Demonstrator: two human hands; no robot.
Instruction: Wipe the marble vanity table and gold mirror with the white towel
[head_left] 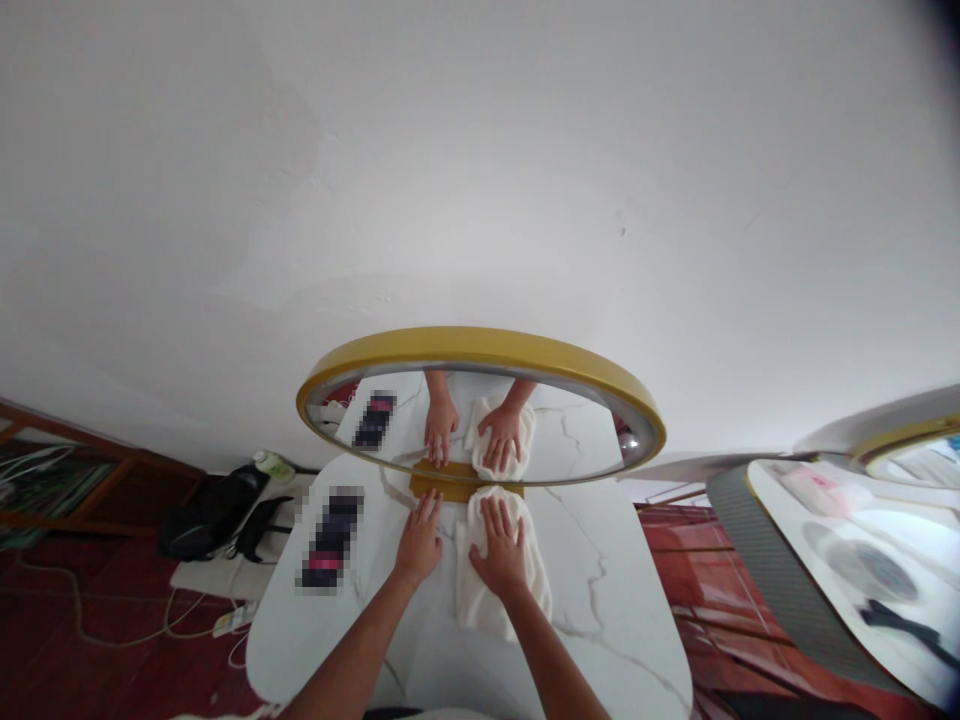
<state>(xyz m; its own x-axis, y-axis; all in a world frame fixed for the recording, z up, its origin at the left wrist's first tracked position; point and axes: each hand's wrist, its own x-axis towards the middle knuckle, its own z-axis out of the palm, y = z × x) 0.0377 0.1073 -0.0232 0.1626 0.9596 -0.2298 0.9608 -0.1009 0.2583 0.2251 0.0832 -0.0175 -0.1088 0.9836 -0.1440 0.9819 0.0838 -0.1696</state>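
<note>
A white cloth [470,590] lies spread on the marble-patterned table [622,620]. My right hand [501,550] rests flat on it with the fingers apart, near the foot of a gold-framed mirror [480,345]. To the left, my left hand [420,540] is stretched out, its fingertips touching or just over the mirror's gold base [457,490]. Neither hand grips anything. Both hands and the cloth show again in the mirror glass.
A pixelated dark, phone-shaped item [331,540] lies on the table's left side. Behind the mirror rises a white wall [465,150]. At right stands a second table [825,560] with another mirror [922,450]. A black bag [202,510] and a power strip [234,620] are at left.
</note>
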